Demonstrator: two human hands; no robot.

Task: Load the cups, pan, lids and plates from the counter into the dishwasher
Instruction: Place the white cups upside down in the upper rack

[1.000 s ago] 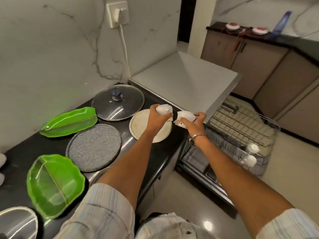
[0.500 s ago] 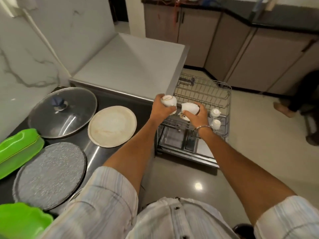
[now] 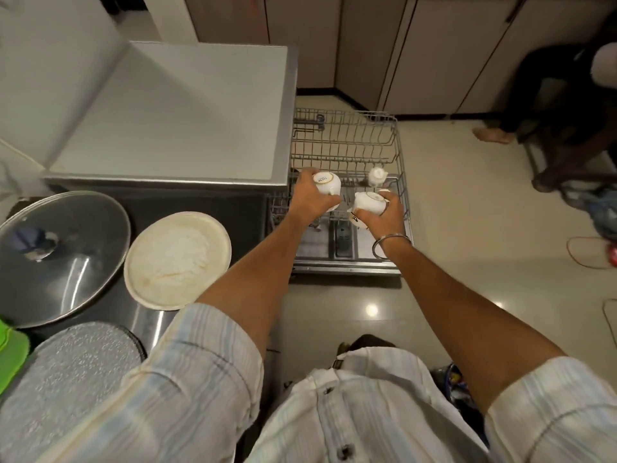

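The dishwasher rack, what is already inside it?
In the dishwasher rack one white cup stands upside down. A second seems to sit behind the right hand, mostly covered. The far half shows only bare wire.

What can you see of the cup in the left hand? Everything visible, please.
The cup is white, glossy, ceramic-looking, with a thin gold line round its foot ring and small dark print on the base. It is turned so the base faces up toward the camera. The left hand holds it from the side, fingers curled round the body, over the pulled-out wire rack of the dishwasher. No handle shows clearly. It looks apart from the rack wires.
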